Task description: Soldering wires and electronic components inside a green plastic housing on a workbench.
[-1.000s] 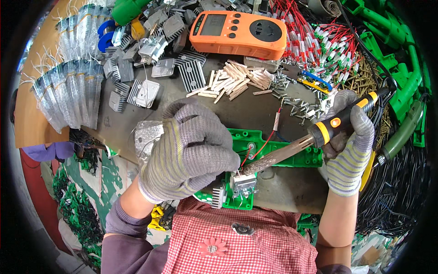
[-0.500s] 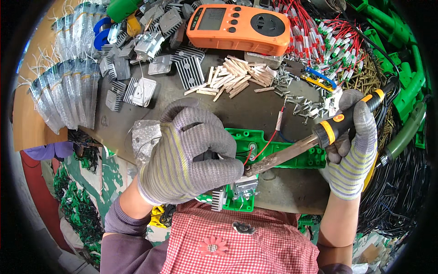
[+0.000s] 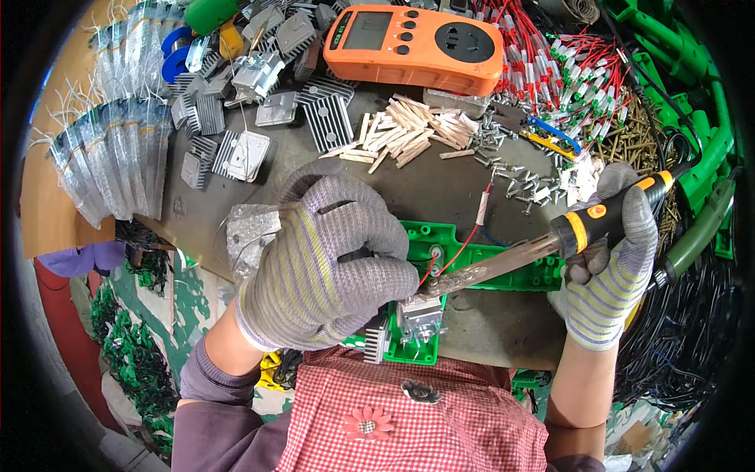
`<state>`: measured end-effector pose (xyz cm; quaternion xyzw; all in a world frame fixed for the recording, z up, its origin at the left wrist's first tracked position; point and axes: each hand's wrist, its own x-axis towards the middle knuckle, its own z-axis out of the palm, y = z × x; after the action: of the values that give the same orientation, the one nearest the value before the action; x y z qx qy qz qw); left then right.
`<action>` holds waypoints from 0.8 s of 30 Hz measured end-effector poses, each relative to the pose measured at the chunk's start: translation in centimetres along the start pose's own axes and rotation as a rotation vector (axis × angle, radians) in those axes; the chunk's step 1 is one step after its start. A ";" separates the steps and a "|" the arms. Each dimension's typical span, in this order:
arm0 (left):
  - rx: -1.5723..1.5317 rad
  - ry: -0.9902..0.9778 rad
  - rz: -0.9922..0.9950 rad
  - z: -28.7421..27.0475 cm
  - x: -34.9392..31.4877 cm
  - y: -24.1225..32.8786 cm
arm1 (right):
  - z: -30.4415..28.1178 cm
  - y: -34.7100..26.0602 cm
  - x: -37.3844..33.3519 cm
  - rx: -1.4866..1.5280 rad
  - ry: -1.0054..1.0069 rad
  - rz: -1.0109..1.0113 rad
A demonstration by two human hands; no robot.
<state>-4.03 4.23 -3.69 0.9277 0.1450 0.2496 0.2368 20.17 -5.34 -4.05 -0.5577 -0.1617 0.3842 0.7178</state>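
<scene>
My right hand (image 3: 617, 259), in a grey striped glove, grips a soldering iron (image 3: 586, 228) by its black and orange handle. The iron's long metal barrel points left, and its tip is close to my left fingertips. My left hand (image 3: 330, 259), gloved alike, is closed with curled fingers; what they pinch is hidden. Below the tip, a silver metal part (image 3: 421, 318) with a finned heatsink (image 3: 376, 344) beside it sits in a green plastic housing (image 3: 503, 267). A red wire (image 3: 452, 259) rises out of the housing to a white sleeve (image 3: 482, 208).
An orange meter (image 3: 413, 47) stands at the back, near finned heatsinks (image 3: 328, 122). Pale sticks (image 3: 409, 130), loose screws (image 3: 523, 185) and red-wired parts (image 3: 535, 63) lie beyond the housing. Plastic-wrapped bundles (image 3: 110, 157) are at left; black cables (image 3: 676, 338) and green housings (image 3: 712, 141) at right.
My right hand and the iron have shifted slightly right. My left fingers have drawn back a little left, so more of the silver part shows.
</scene>
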 end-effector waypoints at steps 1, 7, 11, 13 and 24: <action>-0.003 -0.010 -0.012 -0.1 0.0 -0.1 | -0.1 -0.1 -0.1 -0.004 -0.004 -0.003; -0.034 -0.050 -0.008 -0.4 0.0 -0.3 | -1.1 0.4 -0.5 0.025 -0.034 0.021; -0.133 0.009 -0.027 0.4 -0.5 -0.9 | -1.3 0.5 -0.7 0.087 -0.132 -0.027; -0.095 -0.012 -0.028 -0.1 -0.4 -0.5 | -3.3 0.9 -0.7 0.105 -0.297 -0.044; -0.107 0.024 -0.084 0.2 0.0 -0.7 | -1.3 0.8 -0.9 0.074 -0.112 -0.076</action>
<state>-3.98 4.72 -4.18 0.9037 0.1729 0.2581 0.2947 20.15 -6.86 -5.09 -0.5017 -0.2085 0.3931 0.7418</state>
